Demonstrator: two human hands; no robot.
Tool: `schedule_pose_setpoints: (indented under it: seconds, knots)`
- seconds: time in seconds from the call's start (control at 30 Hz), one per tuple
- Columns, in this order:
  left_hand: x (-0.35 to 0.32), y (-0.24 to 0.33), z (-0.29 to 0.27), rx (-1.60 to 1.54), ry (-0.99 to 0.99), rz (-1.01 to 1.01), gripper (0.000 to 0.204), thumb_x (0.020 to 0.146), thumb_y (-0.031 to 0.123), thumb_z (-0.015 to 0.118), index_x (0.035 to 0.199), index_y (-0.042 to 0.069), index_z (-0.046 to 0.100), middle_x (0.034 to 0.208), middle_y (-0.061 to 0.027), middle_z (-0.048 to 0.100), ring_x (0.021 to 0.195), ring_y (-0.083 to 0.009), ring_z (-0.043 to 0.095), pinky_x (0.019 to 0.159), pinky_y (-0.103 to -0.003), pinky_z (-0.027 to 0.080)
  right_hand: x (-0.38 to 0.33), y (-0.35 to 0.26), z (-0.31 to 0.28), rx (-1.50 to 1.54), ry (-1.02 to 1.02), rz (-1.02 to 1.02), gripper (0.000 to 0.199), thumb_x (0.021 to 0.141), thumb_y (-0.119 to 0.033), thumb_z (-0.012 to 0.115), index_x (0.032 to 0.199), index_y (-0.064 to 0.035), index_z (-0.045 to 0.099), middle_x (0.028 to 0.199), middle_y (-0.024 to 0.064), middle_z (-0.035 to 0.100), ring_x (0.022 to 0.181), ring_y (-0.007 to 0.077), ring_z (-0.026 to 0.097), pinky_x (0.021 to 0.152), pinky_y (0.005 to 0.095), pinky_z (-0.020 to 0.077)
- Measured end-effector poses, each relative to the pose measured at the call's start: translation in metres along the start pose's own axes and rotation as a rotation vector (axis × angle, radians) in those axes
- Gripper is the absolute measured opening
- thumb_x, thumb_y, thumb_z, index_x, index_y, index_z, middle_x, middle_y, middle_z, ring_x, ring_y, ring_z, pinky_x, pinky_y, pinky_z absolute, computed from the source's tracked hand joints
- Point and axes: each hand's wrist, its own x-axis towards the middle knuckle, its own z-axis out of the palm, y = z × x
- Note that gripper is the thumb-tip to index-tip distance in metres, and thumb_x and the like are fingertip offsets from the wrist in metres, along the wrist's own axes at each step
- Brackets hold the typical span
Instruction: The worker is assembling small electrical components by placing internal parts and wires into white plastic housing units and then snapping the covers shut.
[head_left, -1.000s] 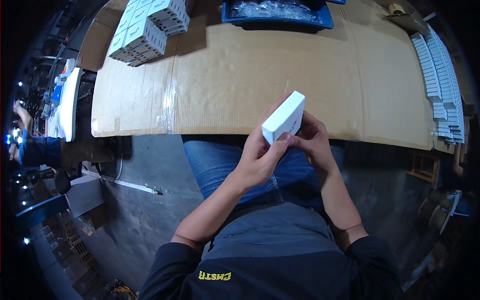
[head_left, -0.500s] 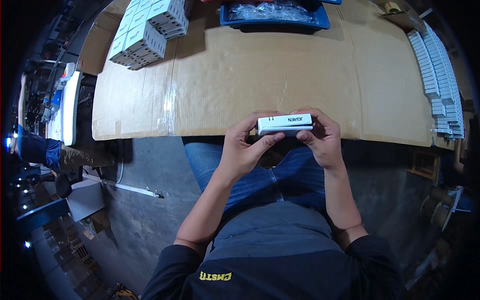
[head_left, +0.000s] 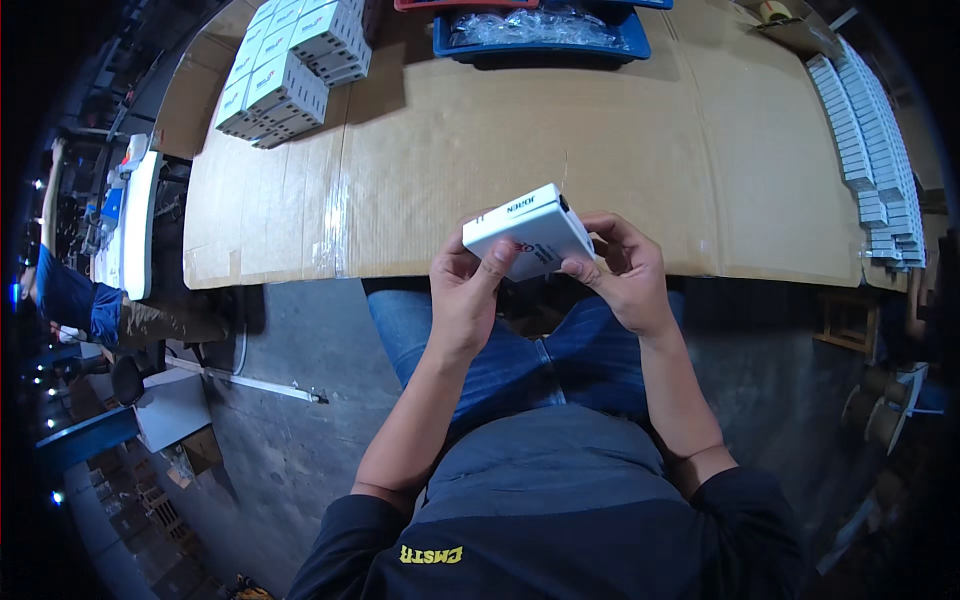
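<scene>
Brown corrugated cardboard covers the counter [head_left: 620, 170] in front of us, and it is the largest thing in view, stretching from one side to the other. On its far left corner we see a stack of white boxes [head_left: 290, 65], piled in rows. Along the right edge runs a long row of small white cartons [head_left: 860, 140], set tightly side by side. At the far edge sits a blue tray [head_left: 540, 35] filled with what look like clear plastic bags, though the view there is too bent to be sure. Just over the near edge of the counter, above our lap, we hold a flat white box [head_left: 525, 232], tilted with one narrow end raised. Our left hand [head_left: 470, 295] grips its lower left side, thumb pressed onto the face. Our right hand [head_left: 625, 270] closes around its right end, fingers curled behind it.
</scene>
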Motion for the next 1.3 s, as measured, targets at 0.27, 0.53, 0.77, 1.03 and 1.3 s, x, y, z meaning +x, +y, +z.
schedule_pose_setpoints:
  seconds: [0.27, 0.53, 0.77, 1.03, 1.3]
  knots:
    - [0.002, 0.015, 0.005, 0.356, -0.243, 0.074, 0.054, 0.089, 0.006, 0.083, 0.138, -0.001, 0.061, 0.13, -0.0147, 0.07, 0.123, -0.018, 0.065, 0.104, -0.033, 0.053, -0.004, -0.002, -0.013, 0.041, -0.119, -0.003, 0.033, 0.088, -0.002, 0.082, 0.119, 0.0004, 0.07, 0.115, 0.0093, 0.073, 0.111, 0.0175, 0.069, 0.102, 0.0344, 0.054]
    - [-0.002, 0.013, 0.011, 0.37, -0.283, 0.102, 0.043, 0.085, 0.002, 0.084, 0.124, -0.005, 0.067, 0.121, -0.0188, 0.073, 0.115, -0.0236, 0.07, 0.1, -0.034, 0.057, -0.005, -0.01, -0.016, -0.006, -0.105, 0.01, 0.04, 0.082, -0.005, 0.088, 0.118, -0.0004, 0.071, 0.114, 0.0101, 0.075, 0.11, 0.0182, 0.071, 0.102, 0.0355, 0.0556]
    - [-0.001, 0.011, 0.006, 0.416, -0.295, 0.172, 0.038, 0.088, 0.003, 0.082, 0.123, -0.002, 0.071, 0.121, -0.0146, 0.075, 0.114, -0.0199, 0.071, 0.098, -0.033, 0.057, -0.007, -0.01, -0.015, -0.06, -0.093, -0.021, 0.04, 0.08, -0.005, 0.089, 0.116, 0.0001, 0.071, 0.113, 0.0106, 0.076, 0.108, 0.0186, 0.072, 0.101, 0.0345, 0.0556]
    - [0.002, 0.015, 0.004, 0.484, -0.366, 0.166, 0.046, 0.085, 0.003, 0.084, 0.126, -0.005, 0.066, 0.123, -0.0197, 0.073, 0.118, -0.0256, 0.07, 0.103, -0.036, 0.056, -0.008, -0.002, -0.014, -0.064, -0.077, -0.152, 0.035, 0.082, -0.003, 0.087, 0.112, 0.0009, 0.072, 0.111, 0.0124, 0.076, 0.106, 0.0197, 0.073, 0.098, 0.0339, 0.0559]
    - [0.001, 0.015, 0.014, 0.418, -0.286, 0.159, 0.048, 0.086, 0.002, 0.083, 0.13, -0.004, 0.065, 0.129, -0.0192, 0.071, 0.124, -0.0266, 0.067, 0.107, -0.038, 0.054, -0.01, -0.004, -0.012, 0.031, -0.017, -0.063, 0.032, 0.084, 0.0, 0.084, 0.113, 0.0017, 0.071, 0.111, 0.0129, 0.076, 0.107, 0.021, 0.072, 0.097, 0.0339, 0.0571]
